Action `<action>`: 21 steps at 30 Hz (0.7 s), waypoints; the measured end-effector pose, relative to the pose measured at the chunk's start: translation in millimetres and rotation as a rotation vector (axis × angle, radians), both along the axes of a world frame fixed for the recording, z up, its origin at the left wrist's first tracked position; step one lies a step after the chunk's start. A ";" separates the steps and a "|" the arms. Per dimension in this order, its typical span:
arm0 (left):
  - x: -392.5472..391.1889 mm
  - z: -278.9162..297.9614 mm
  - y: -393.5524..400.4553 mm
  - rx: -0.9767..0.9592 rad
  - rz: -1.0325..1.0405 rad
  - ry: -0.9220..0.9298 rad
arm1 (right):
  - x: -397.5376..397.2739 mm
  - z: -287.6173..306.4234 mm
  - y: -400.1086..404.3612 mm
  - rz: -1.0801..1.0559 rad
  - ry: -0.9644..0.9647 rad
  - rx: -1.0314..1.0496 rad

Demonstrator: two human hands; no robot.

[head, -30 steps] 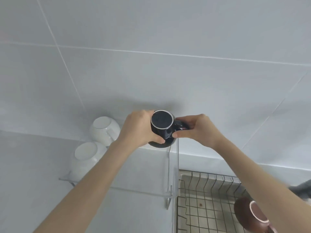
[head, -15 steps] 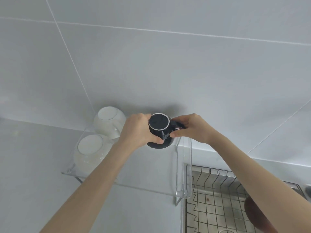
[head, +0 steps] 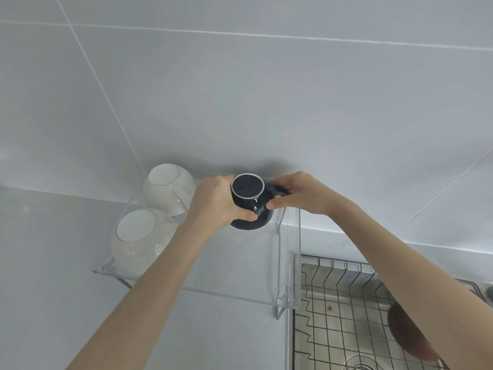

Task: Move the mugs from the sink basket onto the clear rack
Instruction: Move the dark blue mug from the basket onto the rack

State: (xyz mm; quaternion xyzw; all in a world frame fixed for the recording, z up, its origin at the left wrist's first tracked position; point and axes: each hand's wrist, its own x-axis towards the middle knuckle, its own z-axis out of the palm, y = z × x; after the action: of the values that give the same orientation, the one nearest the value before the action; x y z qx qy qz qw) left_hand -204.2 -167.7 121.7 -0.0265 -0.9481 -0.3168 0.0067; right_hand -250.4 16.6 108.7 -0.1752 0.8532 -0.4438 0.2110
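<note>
A black mug [head: 250,201] is upside down at the back right of the clear rack [head: 213,287], its base facing me. My left hand [head: 216,204] grips its left side and my right hand [head: 296,193] holds its handle side. Two white mugs stand inverted on the rack's left part, one at the back [head: 168,188] and one nearer [head: 138,236]. A brown mug [head: 405,335] lies in the wire sink basket [head: 333,265] at the lower right, partly hidden by my right forearm.
The rack stands on a pale counter against a grey tiled wall. The sink with the wire basket lies directly to the rack's right. A drain [head: 362,364] shows at the bottom edge. The rack's front middle holds nothing.
The black mug has come down to the rack's back right surface with both hands still on it. The view has tilted down, showing more of the rack and basket.
</note>
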 end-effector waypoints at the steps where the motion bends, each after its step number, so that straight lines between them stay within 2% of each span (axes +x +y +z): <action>1: -0.4 -0.2 -0.1 0.003 -0.002 -0.003 | 0.3 1.0 -0.5 0.005 0.007 0.011; 5: -1.0 -2.6 2.3 0.019 0.011 -0.062 | 3.5 7.4 6.0 -0.046 0.010 0.010; 9: 10.0 -1.3 15.9 -0.015 0.046 -0.198 | 24.9 29.0 48.6 -0.250 0.087 -0.057; 12: 37.8 11.9 41.7 0.027 0.030 -0.036 | 63.7 42.6 105.7 -0.401 0.147 -0.108; 14: 62.1 20.7 69.7 0.095 -0.063 0.097 | 93.6 43.2 144.9 -0.492 0.156 -0.087; 17: 102.3 11.2 120.8 0.191 -0.291 0.157 | 141.5 25.6 199.9 -0.604 0.087 0.015; 21: 131.6 -33.2 185.6 0.292 -0.462 -0.096 | 201.3 -17.4 255.7 -0.754 -0.003 0.145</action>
State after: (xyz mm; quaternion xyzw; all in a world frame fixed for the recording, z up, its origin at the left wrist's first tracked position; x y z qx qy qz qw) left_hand -72.6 17.9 88.5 -0.2258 -0.8605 -0.4441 -0.1067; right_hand -49.1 272.3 91.3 0.1670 0.8866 -0.4288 0.0458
